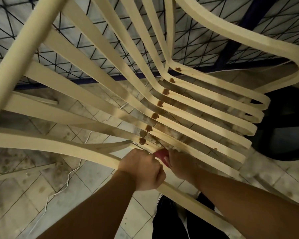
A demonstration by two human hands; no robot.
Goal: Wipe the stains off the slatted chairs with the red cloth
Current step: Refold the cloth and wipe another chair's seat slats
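A cream slatted chair point(24, 49) fills most of the view, seen from above. Its back slats run from the top left down to a bend, and its seat slats run on to the right, ending in rounded loops. Behind the chair stands a dark metal grid point(5, 19) with a pale sheet behind it, which shows through the gaps between the slats. Below lies a tiled floor point(33, 195), pale and blotched with brown grime. At the right, just beyond the seat's front edge, a large dark round thing point(286, 126) rests on the floor; what it is cannot be told.

Two bare forearms reach in from the bottom. Black shoes point(165, 203) stand between them, under the chair's near rail. A thin white cable point(45, 207) snakes across the tiles at the left.

The left hand point(142, 169) has its grip closed round the chair's near rail, fingers curled over it. The right hand point(179, 163) sits just beside it, its grip wrapped on the red cloth point(161, 155), thumb over the fabric. The cloth is bunched small and sits against the nearest slats at the bend; only a little of it shows between the two hands.

Brown stains point(154, 116) sit in a diagonal row along the bend, one glossy blob to a slat, with seven visible. Fainter brownish smears spread over the seat slats beside them.
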